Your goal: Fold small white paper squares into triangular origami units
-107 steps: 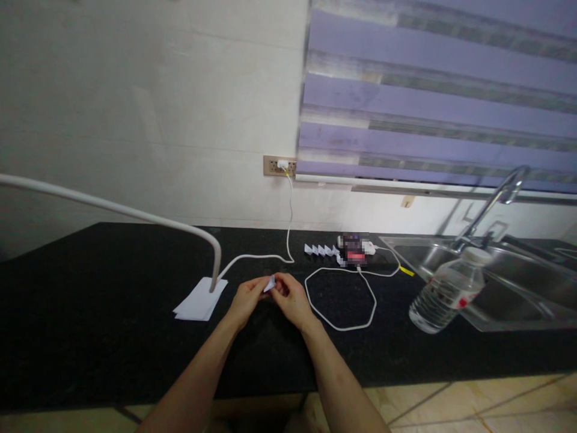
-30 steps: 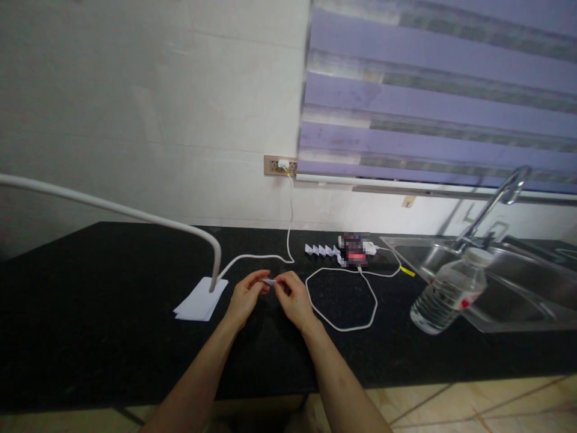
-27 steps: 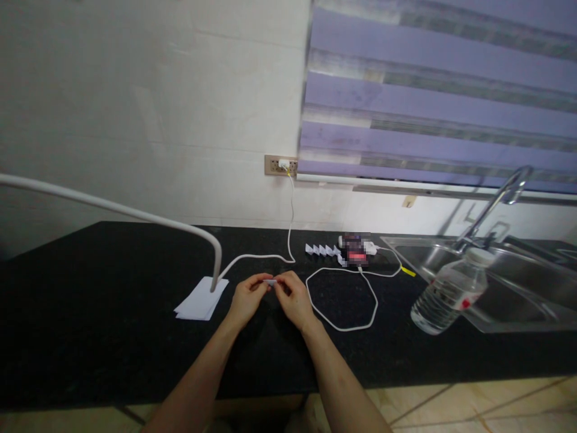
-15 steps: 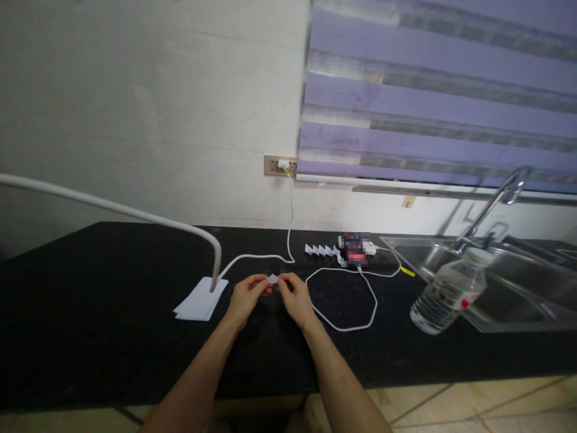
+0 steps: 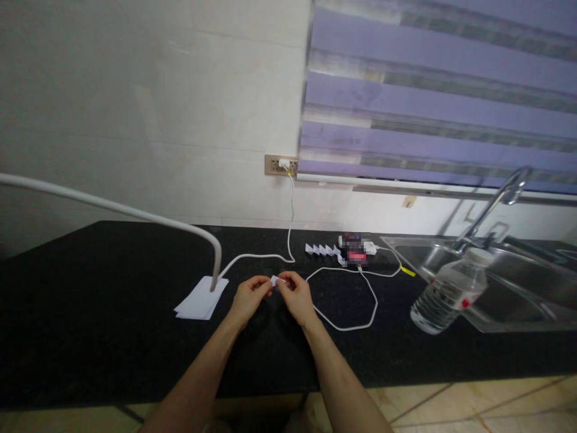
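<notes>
Both hands are meeting just above the black counter (image 5: 90,313), pinching one tiny white folded paper piece (image 5: 274,280) between them. The left hand (image 5: 249,297) is gripping its nine o'clock edge with thumb and fingertip, and the right hand (image 5: 295,296) is gripping the three o'clock edge. The paper is looking very light and thin (probably easy to crush or tear), so soft pinches on the folded edges seem best. More white paper sheets (image 5: 201,299) are lying at nine o'clock, and a looping white cable (image 5: 360,300) is lying at three o'clock.
</notes>
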Available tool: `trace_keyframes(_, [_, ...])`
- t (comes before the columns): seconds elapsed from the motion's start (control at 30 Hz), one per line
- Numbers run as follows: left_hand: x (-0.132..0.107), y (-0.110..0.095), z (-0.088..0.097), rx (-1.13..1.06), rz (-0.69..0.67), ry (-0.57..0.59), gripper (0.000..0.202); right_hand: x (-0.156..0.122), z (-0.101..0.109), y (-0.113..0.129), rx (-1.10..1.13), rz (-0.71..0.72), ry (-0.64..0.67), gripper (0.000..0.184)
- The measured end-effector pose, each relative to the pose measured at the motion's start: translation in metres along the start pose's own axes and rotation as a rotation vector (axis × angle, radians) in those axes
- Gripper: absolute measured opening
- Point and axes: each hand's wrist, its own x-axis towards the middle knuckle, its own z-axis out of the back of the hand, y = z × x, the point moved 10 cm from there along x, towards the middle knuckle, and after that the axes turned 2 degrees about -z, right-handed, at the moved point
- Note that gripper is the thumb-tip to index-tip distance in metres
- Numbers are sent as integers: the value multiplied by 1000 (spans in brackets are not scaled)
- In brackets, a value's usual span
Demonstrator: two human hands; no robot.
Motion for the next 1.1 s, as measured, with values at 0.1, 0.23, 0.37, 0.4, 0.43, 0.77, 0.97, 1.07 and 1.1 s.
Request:
trace_keyframes(0.1, [0,4,0,-33,45,-5,27,1,1,0,113,-30,-14,21])
trace_keyframes(0.23, [-1,4,-3,-34,37,18,30,2,-1,-5,184,-88,-13,23])
trace_keyframes(0.37, [-1,2,-5,7,14,37,29,1,-5,-9,148,-108,17,17])
trace_keyframes(0.4, [-2,1,-5,16,12,38,29,1,-5,-8,137,-100,18,16])
trace_keyframes(0.43, [-2,-1,-5,30,8,42,28,1,-4,-8,126,-90,17,15])
trace_keyframes(0.77, [-3,-11,-1,202,-76,18,24,-2,-6,0,81,-50,22,19])
trace_keyframes(0.97, [-4,-9,7,317,-9,-58,24,-7,-10,19,-80,134,47,12])
trace_keyframes(1.07, [-3,-8,6,285,-21,-50,25,-9,-11,28,-117,216,63,11])
trace_keyframes(1.1, [-3,-6,6,267,-21,-47,25,-9,-12,30,-121,235,73,11])
